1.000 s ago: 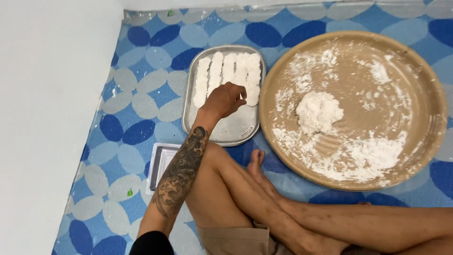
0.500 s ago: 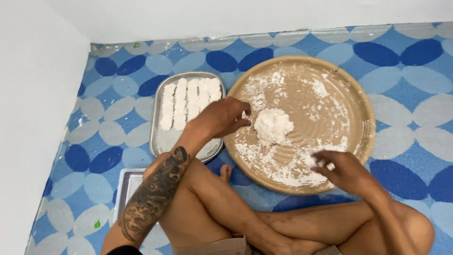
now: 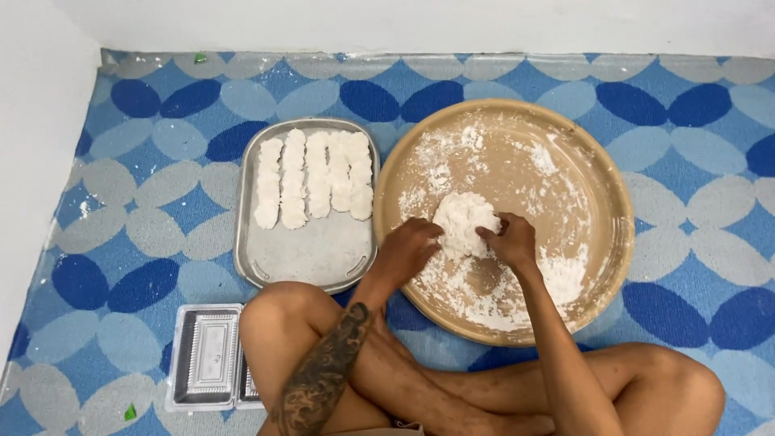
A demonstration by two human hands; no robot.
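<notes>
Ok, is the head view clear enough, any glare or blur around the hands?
Head view: even, soft light, sharp throughout; left hand and right hand crisp on the white dough lump; faint sheen on the rectangular metal tray; only soft shadows inside the round tan platter.

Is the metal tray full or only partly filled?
Partly filled: white dough pieces cover the far half of the tray; the near half is bare.

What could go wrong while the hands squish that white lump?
Both hands, left hand and right hand, grip the dough on the round tray. Loose flour lies near the tray's front rim and might spill onto the mat. A knee sits close to the metal tray and could bump it.
</notes>
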